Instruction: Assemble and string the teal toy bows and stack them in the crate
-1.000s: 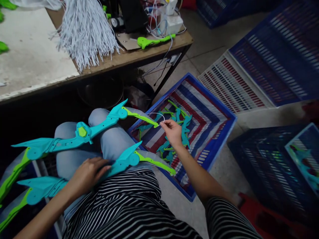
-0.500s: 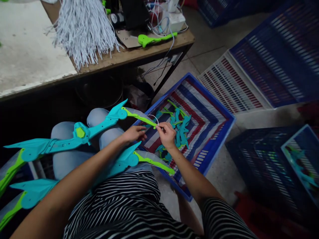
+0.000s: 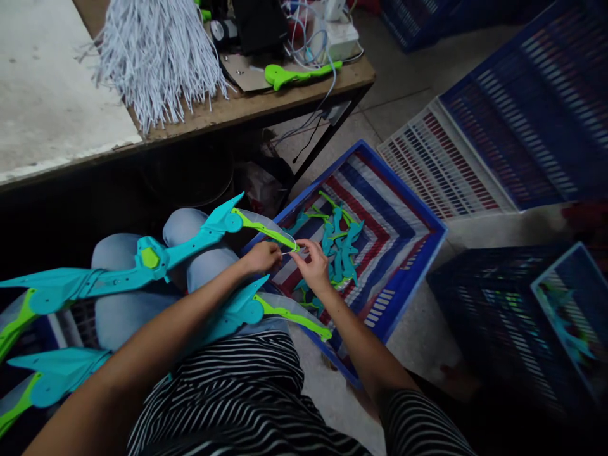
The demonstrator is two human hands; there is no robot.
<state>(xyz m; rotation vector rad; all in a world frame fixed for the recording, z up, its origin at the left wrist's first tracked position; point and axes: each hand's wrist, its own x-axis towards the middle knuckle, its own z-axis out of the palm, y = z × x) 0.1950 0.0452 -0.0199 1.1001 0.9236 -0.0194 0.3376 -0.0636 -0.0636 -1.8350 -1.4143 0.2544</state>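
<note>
A turquoise toy bow (image 3: 193, 243) with green limb ends lies across my knees. My right hand (image 3: 313, 267) pinches the tip of its green limb (image 3: 268, 230), where a thin white cord (image 3: 286, 253) loops round. Just left of that tip, my left hand (image 3: 263, 257) is closed on the cord, which stretches between both hands. Part of the cord is hidden by my fingers. A second toy bow (image 3: 240, 310) rests on my lap beneath my left forearm, nearer my body.
A bundle of white cords (image 3: 159, 60) and a loose green limb (image 3: 304, 74) lie on the table (image 3: 180, 130). The blue crate (image 3: 403, 272) at my right holds several turquoise and green parts (image 3: 342, 244). More crates (image 3: 503, 304) stand further right.
My left hand has closed and drawn the white cord to the left. The loop that stood above the limb tip now lies tight around it. My right hand has shifted slightly down.
</note>
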